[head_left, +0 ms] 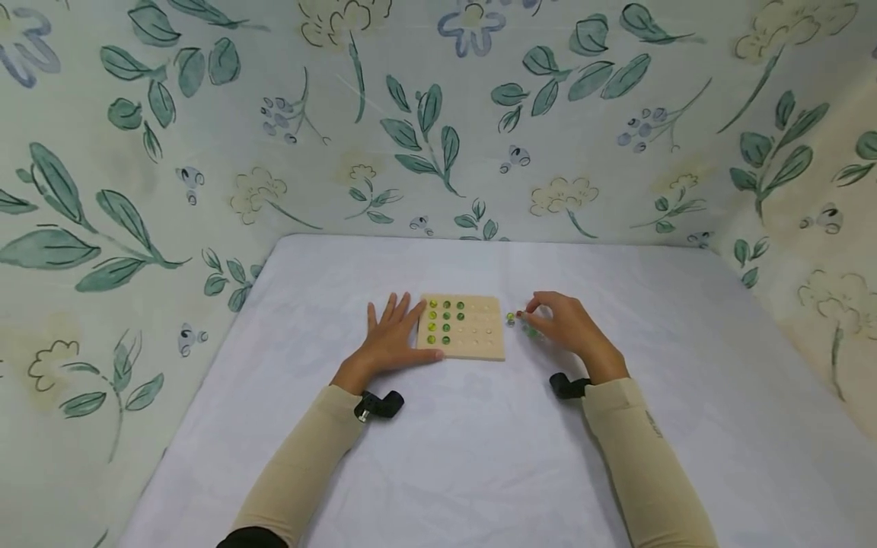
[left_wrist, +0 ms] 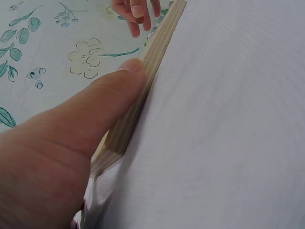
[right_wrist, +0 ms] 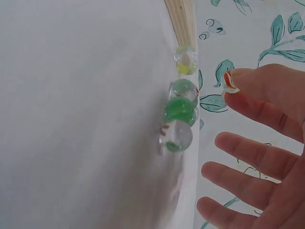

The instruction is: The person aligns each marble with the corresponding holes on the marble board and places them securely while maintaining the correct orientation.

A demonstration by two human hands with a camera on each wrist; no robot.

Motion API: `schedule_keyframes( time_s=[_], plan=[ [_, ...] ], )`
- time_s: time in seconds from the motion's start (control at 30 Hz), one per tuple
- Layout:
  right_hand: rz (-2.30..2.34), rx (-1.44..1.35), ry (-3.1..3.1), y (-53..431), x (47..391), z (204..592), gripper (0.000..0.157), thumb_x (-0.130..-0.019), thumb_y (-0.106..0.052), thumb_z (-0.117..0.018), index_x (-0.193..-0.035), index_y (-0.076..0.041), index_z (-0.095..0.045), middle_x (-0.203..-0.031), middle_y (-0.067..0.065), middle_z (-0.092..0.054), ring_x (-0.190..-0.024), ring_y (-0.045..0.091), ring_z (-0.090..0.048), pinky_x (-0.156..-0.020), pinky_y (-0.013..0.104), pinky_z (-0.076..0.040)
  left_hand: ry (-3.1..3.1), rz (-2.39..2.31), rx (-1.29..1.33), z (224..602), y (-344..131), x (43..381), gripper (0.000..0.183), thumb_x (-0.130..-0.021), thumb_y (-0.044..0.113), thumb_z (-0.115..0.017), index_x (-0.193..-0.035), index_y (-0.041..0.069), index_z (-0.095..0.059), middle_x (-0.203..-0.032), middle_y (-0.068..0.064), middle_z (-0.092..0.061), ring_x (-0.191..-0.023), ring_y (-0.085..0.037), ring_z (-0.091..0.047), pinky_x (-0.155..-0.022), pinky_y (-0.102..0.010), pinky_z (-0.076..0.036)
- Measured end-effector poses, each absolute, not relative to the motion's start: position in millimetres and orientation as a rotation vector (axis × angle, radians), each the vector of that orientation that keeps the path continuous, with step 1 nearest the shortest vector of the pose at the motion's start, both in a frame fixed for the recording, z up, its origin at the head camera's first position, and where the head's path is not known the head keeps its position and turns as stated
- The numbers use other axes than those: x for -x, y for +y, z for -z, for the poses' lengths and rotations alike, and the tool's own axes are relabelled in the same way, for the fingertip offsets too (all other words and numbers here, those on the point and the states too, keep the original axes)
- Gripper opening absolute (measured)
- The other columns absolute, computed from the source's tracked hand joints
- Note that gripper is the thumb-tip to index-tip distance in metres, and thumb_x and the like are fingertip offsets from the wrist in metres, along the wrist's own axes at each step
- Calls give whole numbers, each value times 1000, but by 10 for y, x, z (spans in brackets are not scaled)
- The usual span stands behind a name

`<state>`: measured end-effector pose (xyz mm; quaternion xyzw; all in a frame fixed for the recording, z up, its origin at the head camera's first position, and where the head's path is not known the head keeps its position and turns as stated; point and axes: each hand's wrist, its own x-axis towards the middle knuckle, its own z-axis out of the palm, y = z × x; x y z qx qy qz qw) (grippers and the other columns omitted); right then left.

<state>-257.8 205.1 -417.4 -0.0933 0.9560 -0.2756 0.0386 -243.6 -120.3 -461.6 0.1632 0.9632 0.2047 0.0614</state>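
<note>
A light wooden board (head_left: 473,352) with rows of round hollows lies on the cloth. Yellow-green marbles (head_left: 432,327) fill its left column and green marbles (head_left: 446,327) the second. Two more green ones sit at the far end of the third column; hollows further right are bare. My left hand (head_left: 389,342) rests at the board's left side, fingers spread, thumb (left_wrist: 112,88) along its near edge. Just right of the board, my right hand (head_left: 565,323) pinches a clear marble with a red-and-white swirl (right_wrist: 230,82) between thumb and index finger, other fingers spread.
Loose marbles, among them a clear one with yellow (right_wrist: 186,60) and a solid green one (right_wrist: 179,110), lie on the white cloth (head_left: 438,457) between the board and my right hand. Leaf-and-flower patterned fabric (head_left: 425,175) stands behind the table and at both sides.
</note>
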Motion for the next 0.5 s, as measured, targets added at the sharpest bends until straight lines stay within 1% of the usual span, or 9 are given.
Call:
schedule_keyframes(
  time_s=[0.17,0.33,0.5],
  plan=[
    [820,336,2974,1989,2593,4178,9,-93,-18,-66,-98,-12,-64,-136,17,-54,-133,37,-41,-109,55,-31,2918,-604,-492,4633,-1176,2450,112,-70,81,-57,-156,23,-16,-162,-9,-3,-147,-30,10,-109,-59,17],
    [828,378,2964,1911,2629,4196,7,-93,-17,-66,-98,-12,-64,-136,17,-54,-130,35,-44,-107,53,-35,2912,-595,-485,4634,-1179,2455,111,-71,81,-58,-156,24,-15,-162,-9,-2,-147,-29,11,-109,-58,18],
    [874,411,2925,1800,2645,4185,8,-93,-18,-66,-97,-13,-63,-137,15,-54,-129,33,-45,-106,52,-37,2907,-584,-478,4637,-1189,2454,112,-71,82,-57,-156,24,-14,-162,-8,-1,-147,-29,11,-109,-58,18]
  ],
)
